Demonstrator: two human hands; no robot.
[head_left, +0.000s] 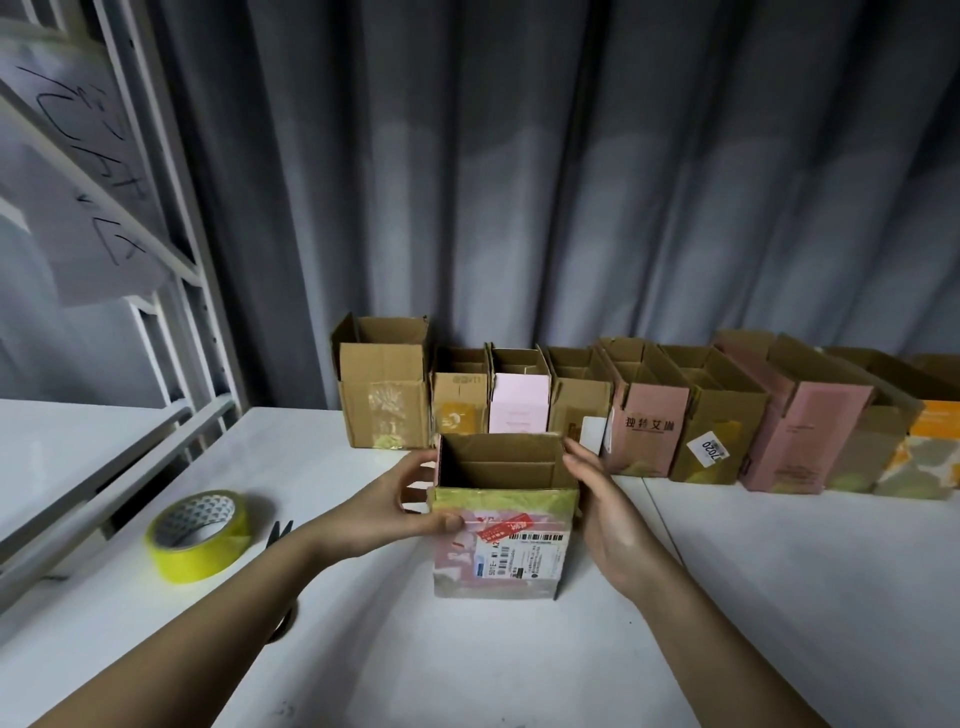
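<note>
So from my end, the cardboard box (501, 545) sits upright in the middle of the white bench (779, 597). Its open mouth faces straight up and the shipping-label side faces me. The long side of the mouth runs left to right.

My left hand (400, 501) is grasping it, with the thumb on the front face and the fingers wrapped round the left wall. My right hand (608, 512) is released, lying flat with straight fingers against the right wall.

Room-wise it's tight at the back, with a row of open cartons (649, 415) just behind along the grey curtain (571, 182). There's plenty of bare bench toward me and off to the right. On the left, the yellow tape roll (200, 535) and scissors (278, 531) sit a bit apart from the left hand. Past them are the bench edge and a white metal rack (171, 260).
</note>
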